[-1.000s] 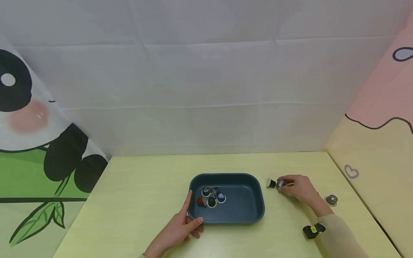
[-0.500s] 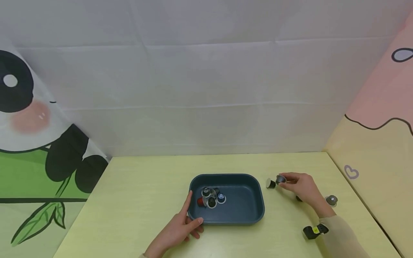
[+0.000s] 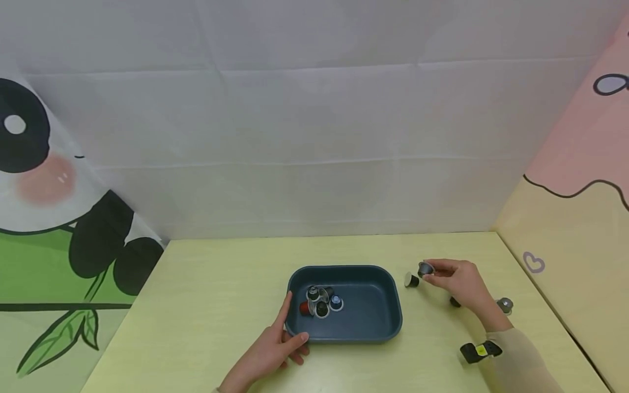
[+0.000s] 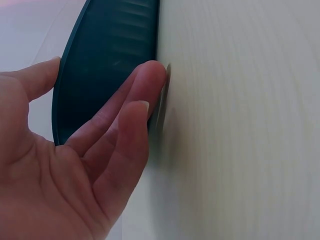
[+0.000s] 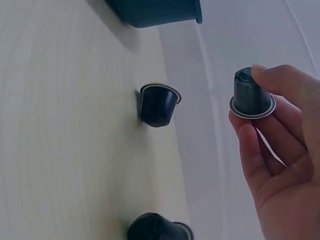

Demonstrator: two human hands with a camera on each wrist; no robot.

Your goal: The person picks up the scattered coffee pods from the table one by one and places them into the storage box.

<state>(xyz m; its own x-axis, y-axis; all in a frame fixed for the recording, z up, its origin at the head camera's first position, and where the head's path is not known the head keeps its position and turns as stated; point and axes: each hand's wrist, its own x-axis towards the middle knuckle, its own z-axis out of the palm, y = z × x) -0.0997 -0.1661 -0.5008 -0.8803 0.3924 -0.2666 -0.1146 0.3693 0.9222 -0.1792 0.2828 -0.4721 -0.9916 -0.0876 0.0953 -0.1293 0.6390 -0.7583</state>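
My right hand [image 3: 459,281] pinches a grey coffee capsule [image 3: 425,268] between thumb and fingers, above the table. In the right wrist view the held capsule [image 5: 251,95] has its rimmed lid downward, with the thumb near its narrow end. A dark coffee capsule [image 3: 411,280] lies on its side just left of that hand. My left hand [image 3: 272,346] touches the near left corner of a dark blue tray [image 3: 366,314], its index finger extended along the left side and its thumb at the front rim. Several capsules [image 3: 321,309] are clustered in the tray's left half.
Under the right forearm shows another dark capsule [image 3: 455,302], partly hidden. A silver-grey capsule [image 3: 504,304] sits farther right, beside the arm. A black device with a yellow label [image 3: 480,351] is at the right wrist. A white wall cloth [image 3: 314,196] borders the table's back.
My right hand has lifted the grey capsule up off the table, away from the dark capsule beside it. The left hand and the tray have stayed put.
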